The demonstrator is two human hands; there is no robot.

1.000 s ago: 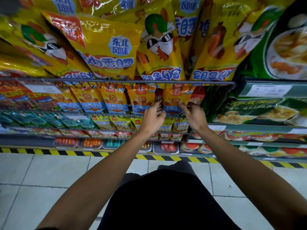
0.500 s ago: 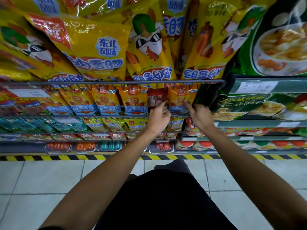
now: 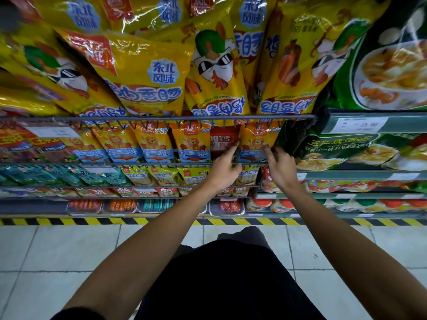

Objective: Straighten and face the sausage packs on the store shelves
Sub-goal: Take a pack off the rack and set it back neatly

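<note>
A row of orange lion sausage packs (image 3: 152,144) hangs on hooks under a wire rail (image 3: 161,118). Among them sits one red pack (image 3: 223,140), and to its right hangs the last orange lion pack (image 3: 256,144). My left hand (image 3: 225,168) reaches up with its index finger touching the red pack's lower right edge. My right hand (image 3: 280,167) has its fingertips on the lower right corner of that last orange pack. Large yellow chicken sausage bags (image 3: 143,75) lean on the shelf above.
Green soup packs (image 3: 346,153) fill the shelves to the right, with a price tag (image 3: 360,124) on the shelf edge. Lower rows hold smaller yellow-green, teal and red sausage packs (image 3: 161,177) and trays (image 3: 120,205). Yellow-black tape (image 3: 69,221) marks the shelf base on the tiled floor.
The view has shifted slightly. A red pack has come into view between the orange packs, with my left index finger now on it. My right hand has stayed at the rightmost orange pack.
</note>
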